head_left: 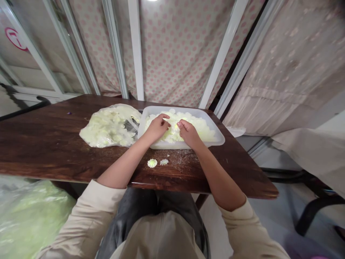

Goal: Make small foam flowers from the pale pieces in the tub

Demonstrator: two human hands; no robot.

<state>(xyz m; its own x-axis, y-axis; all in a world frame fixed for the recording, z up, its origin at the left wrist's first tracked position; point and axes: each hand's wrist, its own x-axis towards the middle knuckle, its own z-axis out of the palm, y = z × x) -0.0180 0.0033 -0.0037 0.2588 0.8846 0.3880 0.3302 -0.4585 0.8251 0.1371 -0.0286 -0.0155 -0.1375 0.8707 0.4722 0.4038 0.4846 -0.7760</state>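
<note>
A translucent white plastic tub stands on the table, filled with a heap of pale yellow-white, flower-like pieces. Over the left part of the heap is my left hand, its fingers curved and apart, with nothing plainly held. My right hand is closed in a pinch to the right of it, thumb against the forefinger. A small bright yellow piece shows at those fingertips; its exact kind is too small to tell. Below the tub, a scalloped pale green flower piece and a whiter one lie on the wood.
Left of the tub, a clear plastic bag of similar pale pieces rests on the dark wooden table. Another large bag with yellow-green contents is at the lower left. A polka-dot curtain hangs behind the table.
</note>
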